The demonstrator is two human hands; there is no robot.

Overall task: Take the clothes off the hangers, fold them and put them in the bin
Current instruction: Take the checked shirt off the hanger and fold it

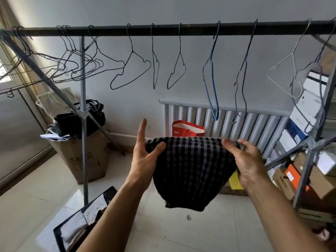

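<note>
Checked cloth [190, 170] is pinched mid-air by left hand [145, 157] and right hand [249, 160]; fold could be lost through slack grip.

Both bare forearms reach up from the near edge, hands level and apart. The left hand [145, 157] pins the checked cloth [190, 160] under its thumb, forefinger pointing straight up. The right hand [249, 160] pinches the opposite corner, fingers curled.
</note>
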